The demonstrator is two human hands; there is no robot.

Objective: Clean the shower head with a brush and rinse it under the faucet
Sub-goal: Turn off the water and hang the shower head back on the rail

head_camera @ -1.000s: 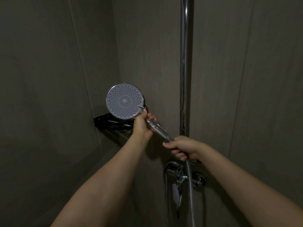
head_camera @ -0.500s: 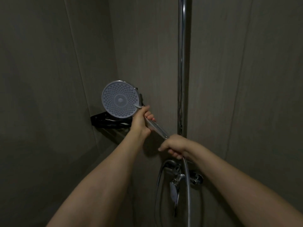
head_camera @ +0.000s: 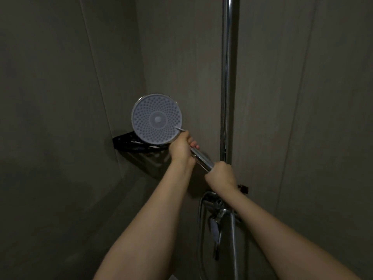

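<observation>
Since a second ago the right hand [head_camera: 221, 172] has slid up the chrome handle toward the left hand [head_camera: 181, 147], both wrapped tight, shower head [head_camera: 157, 118] raised before the corner shelf [head_camera: 129, 143]; no brush visible; a wet-chrome slip could knock it against the riser pipe [head_camera: 227, 77].

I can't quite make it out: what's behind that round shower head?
Behind the shower head a black corner shelf sticks out on the wall. The head covers its middle, so anything lying on it is hidden.
</observation>
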